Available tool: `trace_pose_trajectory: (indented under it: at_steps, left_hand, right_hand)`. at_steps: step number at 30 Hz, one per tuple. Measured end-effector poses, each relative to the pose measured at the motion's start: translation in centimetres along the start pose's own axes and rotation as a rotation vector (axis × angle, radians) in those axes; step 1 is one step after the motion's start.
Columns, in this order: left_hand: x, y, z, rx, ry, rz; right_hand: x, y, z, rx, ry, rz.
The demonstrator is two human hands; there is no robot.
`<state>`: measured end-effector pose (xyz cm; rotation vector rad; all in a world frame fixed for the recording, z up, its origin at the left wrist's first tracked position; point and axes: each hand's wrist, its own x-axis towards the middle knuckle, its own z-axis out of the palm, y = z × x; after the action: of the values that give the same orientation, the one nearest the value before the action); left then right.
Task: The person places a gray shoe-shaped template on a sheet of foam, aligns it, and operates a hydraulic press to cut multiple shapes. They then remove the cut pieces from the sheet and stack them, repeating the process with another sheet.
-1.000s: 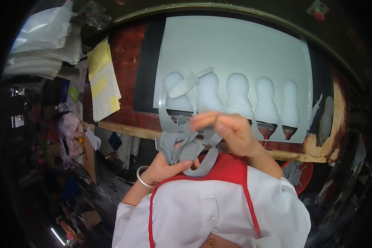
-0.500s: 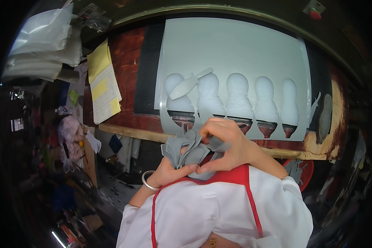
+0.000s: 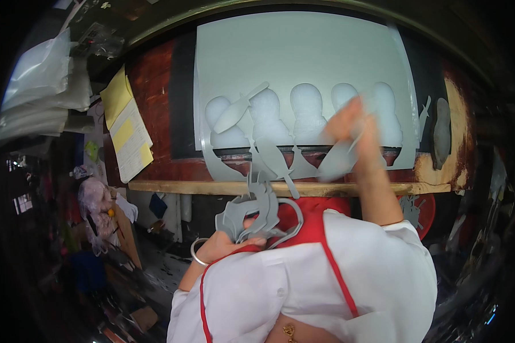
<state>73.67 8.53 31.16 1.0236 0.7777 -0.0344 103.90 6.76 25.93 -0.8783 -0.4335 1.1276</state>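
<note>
Head view: the left hand (image 3: 226,243), with a bangle (image 3: 197,254) on its wrist, is low and near, just below the wooden edge (image 3: 212,187) of the surface. Its fingers are closed around a bunch of grey cut-out scraps (image 3: 257,212) that stick up from the fist. The right hand (image 3: 355,128) reaches farther out to the right, over the large grey sheet (image 3: 297,51) lying on the surface. It is blurred, and its fingers seem to pinch a grey strip (image 3: 336,163) at the near edge of the sheet, though the grip cannot be made out for certain. The sheet has a row of rounded cut-out holes (image 3: 306,111). Yellow papers (image 3: 126,123) hang at the left, with folded plastic bags (image 3: 40,86) beyond them.
</note>
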Motion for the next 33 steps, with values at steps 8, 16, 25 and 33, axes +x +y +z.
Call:
trace_pose_trajectory:
  at_steps: [8,16,25,33]
  left_hand:
    - [0.8,0.3,0.2,-0.054,0.171,0.066]
    - [0.6,6.1,-1.0,0.152,0.564,0.554]
    - [-3.9,15.6,-10.1,0.342,0.391,0.783]
    - [-7.5,20.1,-13.6,0.563,0.080,0.748]
  right_hand:
    - [1.0,-3.4,-7.8,-1.133,0.477,-0.187]
    - [-0.5,0.7,0.0,-1.111,-0.084,-0.529]
    - [2.8,2.1,4.9,-0.594,-0.303,-0.101]
    - [6.9,0.7,16.1,-0.699,-0.541,-0.568]
